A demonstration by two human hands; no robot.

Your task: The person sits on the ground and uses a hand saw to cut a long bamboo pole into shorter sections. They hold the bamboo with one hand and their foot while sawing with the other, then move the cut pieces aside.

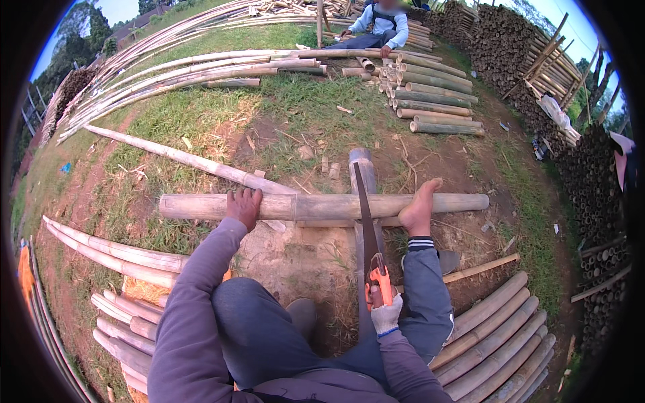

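Note:
A thick bamboo pole [329, 207] lies crosswise in front of me. My left hand [244, 207], bare, is closed over the top of its left part. In a pale glove, my right hand [385, 311] grips the orange handle of a handsaw [367, 232]. The saw's long dark blade points away from me and crosses the pole right of its middle. Whether the teeth are in a cut cannot be made out. My bare foot [420, 205] presses on the pole to the right of the blade. Beneath the pole, a bamboo support [361, 157] runs away from me.
A long thin bamboo pole [195, 160] slants in from the far left. Cut lengths [131, 329] lie at my left, and more [497, 336] at my right. Beyond, a person [379, 27] sits by a stack of cut bamboo [433, 101]. Tall bamboo piles [480, 37] line the right.

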